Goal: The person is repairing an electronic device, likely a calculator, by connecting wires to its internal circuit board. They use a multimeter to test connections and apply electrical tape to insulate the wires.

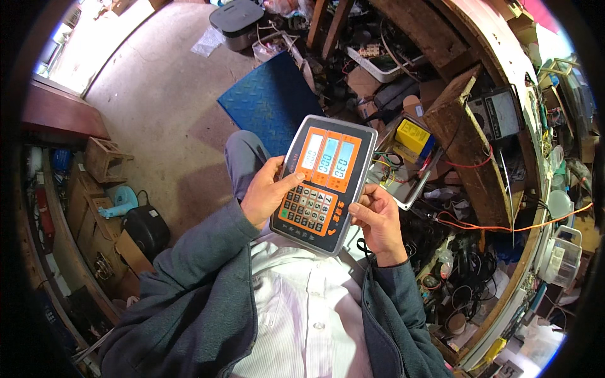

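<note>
A weighing scale's display unit (343, 236), with a black face, orange panels and a grey rim, lies tilted above my lap. Its three small screens are lit, and a keypad sits below them. My left hand (268, 194) grips the left edge, thumb resting on the face beside the keys. At the right edge my right hand (380, 220) is closed, thumb and forefinger pinched against the rim; its other fingers curl in. A thin black cord (363, 246) loops beside my right wrist. The unit's underside is hidden.
A blue checkered metal plate (261, 101) lies on the floor ahead. Tangled cables, a yellow box (413, 135) and a wooden board (479, 164) crowd the right. To the left stand a wooden stool (106, 157) and a black case (146, 227). A grey bin (237, 24) sits farther off.
</note>
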Demonstrator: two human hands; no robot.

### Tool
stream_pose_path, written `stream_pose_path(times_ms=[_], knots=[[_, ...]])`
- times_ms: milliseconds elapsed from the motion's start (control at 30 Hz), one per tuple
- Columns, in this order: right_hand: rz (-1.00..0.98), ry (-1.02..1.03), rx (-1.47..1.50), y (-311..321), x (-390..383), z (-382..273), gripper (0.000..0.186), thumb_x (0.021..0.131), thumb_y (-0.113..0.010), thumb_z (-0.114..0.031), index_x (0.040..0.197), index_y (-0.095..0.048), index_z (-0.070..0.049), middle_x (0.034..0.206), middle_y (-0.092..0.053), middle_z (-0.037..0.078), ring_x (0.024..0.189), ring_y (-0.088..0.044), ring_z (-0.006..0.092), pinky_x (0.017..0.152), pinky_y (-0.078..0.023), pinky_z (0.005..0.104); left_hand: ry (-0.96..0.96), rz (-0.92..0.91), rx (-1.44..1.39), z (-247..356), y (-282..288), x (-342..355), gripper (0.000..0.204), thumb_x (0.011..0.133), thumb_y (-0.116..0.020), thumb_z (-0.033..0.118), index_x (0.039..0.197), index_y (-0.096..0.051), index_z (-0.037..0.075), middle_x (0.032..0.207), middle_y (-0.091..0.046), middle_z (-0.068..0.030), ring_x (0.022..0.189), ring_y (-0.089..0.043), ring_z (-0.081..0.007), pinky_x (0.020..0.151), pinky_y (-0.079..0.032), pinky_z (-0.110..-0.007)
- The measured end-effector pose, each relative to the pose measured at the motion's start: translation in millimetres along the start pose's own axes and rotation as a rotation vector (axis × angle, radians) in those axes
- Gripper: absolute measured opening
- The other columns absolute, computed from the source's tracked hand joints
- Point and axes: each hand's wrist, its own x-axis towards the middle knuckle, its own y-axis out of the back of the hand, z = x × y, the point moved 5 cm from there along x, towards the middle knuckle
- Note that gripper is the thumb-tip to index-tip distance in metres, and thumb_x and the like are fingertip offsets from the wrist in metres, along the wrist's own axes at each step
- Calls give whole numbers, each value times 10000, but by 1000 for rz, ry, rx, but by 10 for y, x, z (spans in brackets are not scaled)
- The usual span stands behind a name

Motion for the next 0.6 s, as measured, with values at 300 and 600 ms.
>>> stream_pose_path(times_ms=[300, 600], knots=[[-37, 103, -136, -403, -46, -153, 309, 899, -732, -16, 1151, -557, 23, 979, -697, 84, 797, -668, 120, 679, -554, 238, 97, -60, -237, -232, -17, 277, 479, 1050, -553, 405, 1249, -544, -30, 1024, -671, -94, 872, -680, -130, 771, -579, -278], [-210, 248, -661, -628, -108, -120, 214, 978, -664, -98, 1155, -627, 19, 955, -701, 91, 798, -675, 144, 714, -551, 281, 251, -413, -426, -693, 182, 584, 685, 1013, -509, 546, 1361, -495, -43, 1023, -617, -131, 712, -591, -167, 571, -491, -279]])
